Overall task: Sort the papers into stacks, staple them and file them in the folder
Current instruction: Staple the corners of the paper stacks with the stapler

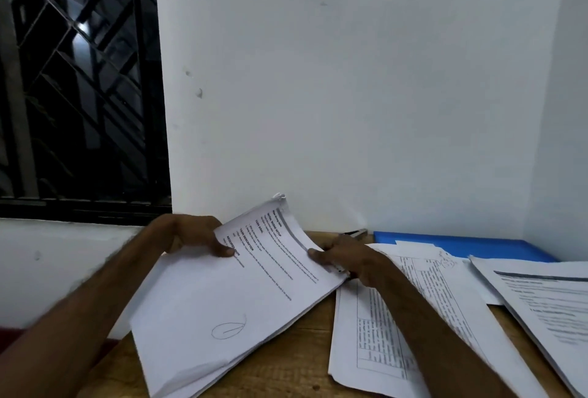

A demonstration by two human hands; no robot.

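Both hands hold one thick stack of printed papers (222, 305) tilted above the wooden table (305, 346). My left hand (191, 235) pinches its upper left edge, thumb on the top sheet. My right hand (343, 257) grips its right edge. The top sheet shows headings and a pen-drawn oval; its far corner curls up. A second stack with tables (381, 334) lies flat under my right forearm. A third printed stack (547, 308) lies at the right. The blue folder (496, 246) lies at the back against the wall. A dark stapler (354, 233) shows partly behind my right hand.
A white wall rises directly behind the table and turns a corner at the right. A dark barred window (79, 79) fills the upper left. The table's left edge falls off below my left forearm.
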